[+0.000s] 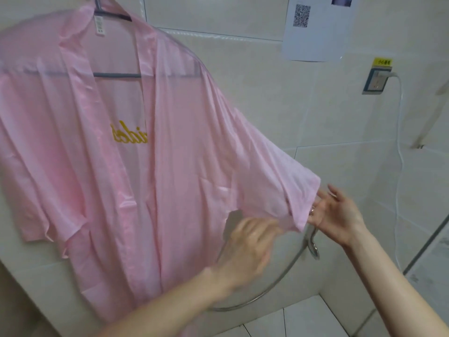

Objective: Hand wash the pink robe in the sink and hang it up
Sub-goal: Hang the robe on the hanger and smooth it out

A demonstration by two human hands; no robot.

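The pink robe [116, 147] hangs spread out on a grey hanger [116, 75] against the tiled wall, with yellow lettering showing through from its back. Its right sleeve is stretched out toward me. My left hand [247, 244], blurred, grips the underside of that sleeve near the hem. My right hand [336, 215] is at the sleeve's cuff, fingers spread, with the thumb side touching the hem edge; a ring shows on one finger. The hanger's hook is cut off at the top of the view.
A metal shower hose [274, 283] loops below the sleeve, with its fitting [313, 244] on the wall. A paper sheet with a QR code [315, 27] is stuck on the tiles. A wall socket [376, 81] with a white cable sits at right, near a glass partition [427, 251].
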